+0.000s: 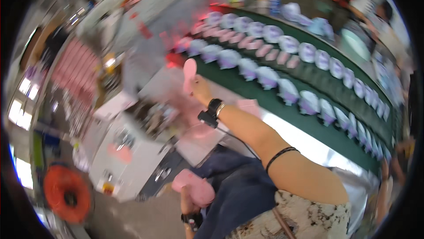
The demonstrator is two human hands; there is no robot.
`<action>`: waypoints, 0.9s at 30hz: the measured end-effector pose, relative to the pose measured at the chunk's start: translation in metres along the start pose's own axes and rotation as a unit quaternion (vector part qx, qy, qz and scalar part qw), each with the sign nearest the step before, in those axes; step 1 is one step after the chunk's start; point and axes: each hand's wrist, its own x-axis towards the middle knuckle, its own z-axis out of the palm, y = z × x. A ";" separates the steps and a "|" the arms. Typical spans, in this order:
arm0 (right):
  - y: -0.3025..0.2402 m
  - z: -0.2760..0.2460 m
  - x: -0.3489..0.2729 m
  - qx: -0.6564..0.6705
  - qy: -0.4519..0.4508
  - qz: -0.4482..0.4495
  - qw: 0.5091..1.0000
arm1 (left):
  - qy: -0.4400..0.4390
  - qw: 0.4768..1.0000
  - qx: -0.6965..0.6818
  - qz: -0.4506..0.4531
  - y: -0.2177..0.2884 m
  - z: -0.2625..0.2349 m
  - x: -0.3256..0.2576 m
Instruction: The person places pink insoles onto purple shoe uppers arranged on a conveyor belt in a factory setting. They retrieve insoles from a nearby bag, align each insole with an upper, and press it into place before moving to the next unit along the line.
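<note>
My right arm reaches across to the far left of the bench. Its hand [201, 90] grips a pink sole-shaped piece [190, 70] by its lower end, holding it up beside the green conveyor. Low in the picture, my left hand [187, 202] is closed round a rounded pink piece [198, 187], close to my dark blue apron [238, 190]. Whether that is one piece or a stack is not clear. Motion blur softens both pieces.
A dark green conveyor [247, 86] carries rows of white-and-purple rounded pieces [267, 77] and smaller pink ones [265, 51]. To the left stand a white machine [117, 150], a pink slatted rack [77, 68] and a round orange fan [67, 193]. Other people are at the far right.
</note>
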 end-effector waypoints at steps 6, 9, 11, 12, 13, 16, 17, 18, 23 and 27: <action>-0.009 -0.298 0.006 -0.223 0.273 -0.100 0.931 | 0.000 0.996 -0.020 -0.083 -0.011 0.022 0.024; -0.020 -0.439 -0.015 -0.422 0.474 -0.138 0.760 | -0.004 0.997 -0.001 -0.073 -0.015 0.023 0.034; -0.019 -0.490 -0.021 -0.448 0.452 -0.059 0.769 | -0.007 0.997 0.008 -0.078 -0.013 0.029 0.034; -0.023 -0.502 -0.021 -0.367 0.420 0.010 0.830 | -0.012 0.996 0.015 -0.088 -0.010 0.035 0.032; -0.021 -0.505 -0.017 -0.251 0.404 0.004 0.880 | -0.019 0.995 0.020 -0.098 -0.009 0.038 0.031; -0.012 -0.492 -0.002 -0.290 0.412 -0.139 0.853 | -0.015 0.996 0.020 -0.082 -0.016 0.042 0.038; -0.010 -0.478 0.008 -0.319 0.444 -0.169 0.820 | -0.021 0.996 0.033 -0.085 -0.018 0.042 0.042; -0.014 -0.411 0.012 -0.341 0.372 -0.127 0.854 | 0.005 0.997 0.036 -0.069 -0.020 0.032 0.036; -0.054 -0.161 -0.139 -0.157 -0.226 -0.012 0.961 | -0.003 0.997 0.025 -0.072 -0.019 0.025 0.035; -0.046 -0.085 -0.242 -0.251 -0.397 -0.040 0.882 | 0.059 0.997 0.051 -0.009 -0.013 0.028 0.043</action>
